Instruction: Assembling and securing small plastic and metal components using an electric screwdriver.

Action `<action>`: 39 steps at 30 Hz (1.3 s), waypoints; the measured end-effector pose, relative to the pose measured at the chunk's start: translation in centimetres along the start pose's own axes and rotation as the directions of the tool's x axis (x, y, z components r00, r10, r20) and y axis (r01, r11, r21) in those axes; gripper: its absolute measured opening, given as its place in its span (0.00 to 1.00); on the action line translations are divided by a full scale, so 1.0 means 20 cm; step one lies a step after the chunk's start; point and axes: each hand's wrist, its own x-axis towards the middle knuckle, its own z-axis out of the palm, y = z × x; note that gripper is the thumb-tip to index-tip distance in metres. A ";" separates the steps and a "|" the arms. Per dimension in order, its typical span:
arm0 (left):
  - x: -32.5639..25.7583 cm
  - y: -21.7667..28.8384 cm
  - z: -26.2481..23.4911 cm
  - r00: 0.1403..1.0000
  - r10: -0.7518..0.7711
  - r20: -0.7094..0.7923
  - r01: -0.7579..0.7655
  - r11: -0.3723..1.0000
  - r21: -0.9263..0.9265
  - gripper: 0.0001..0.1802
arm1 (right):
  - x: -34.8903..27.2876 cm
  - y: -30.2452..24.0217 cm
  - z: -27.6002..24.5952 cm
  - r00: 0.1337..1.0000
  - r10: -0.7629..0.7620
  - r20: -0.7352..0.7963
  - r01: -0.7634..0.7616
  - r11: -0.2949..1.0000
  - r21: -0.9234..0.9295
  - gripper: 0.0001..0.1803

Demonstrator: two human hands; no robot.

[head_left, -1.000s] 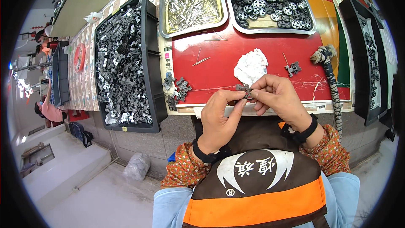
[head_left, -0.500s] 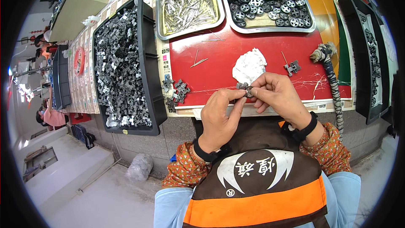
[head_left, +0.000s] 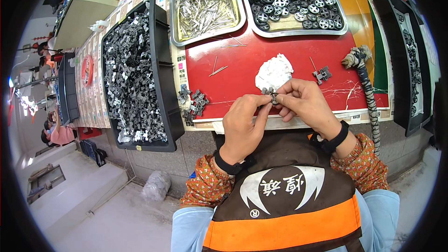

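a small dark grey plastic part [head_left: 268, 91] sits between both sets of fingertips, just above the near edge of the red surface [head_left: 233, 79]. it looks matt and blocky, with stubby knobs on its upper side; its lower side is hidden by the fingers, and a darker, rounded bit shows by the right thumb, too small to make out. the left hand [head_left: 243, 117] has its grip pinched on the part between thumb and forefinger; the right hand [head_left: 305, 104] has its grip closed on the other side of it, thumb foremost.

just beyond lies a crumpled white lump [head_left: 274, 71]. to the left is a cluster of similar grey parts [head_left: 197, 104], some touching; to the right, another grey part [head_left: 322, 75] lies by a thin pin [head_left: 312, 63]. farther right, a tool wrapped in dark and pale strips [head_left: 366, 88] crosses the surface's edge. at the back, one metal tray [head_left: 210, 38] holds silvery pins, a second tray [head_left: 303, 32] black wheels with silvery spokes. at far left, a black bin [head_left: 163, 67] is heaped with grey parts.
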 end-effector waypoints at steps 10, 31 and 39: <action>0.08 -0.04 0.04 0.993 0.099 0.064 -0.107 0.984 0.142 0.10 | 0.07 0.03 0.01 0.997 -0.009 -0.079 0.005 0.998 -0.058 0.06; 0.21 -0.03 0.06 0.984 0.033 0.174 -0.072 0.972 0.225 0.08 | 0.05 0.02 -0.04 0.927 -0.364 -0.094 0.243 0.771 -0.589 0.10; 0.23 -0.03 0.10 0.984 0.088 0.156 -0.123 0.964 0.236 0.08 | 0.06 0.05 -0.05 0.917 -0.388 -0.087 0.236 0.707 -0.667 0.12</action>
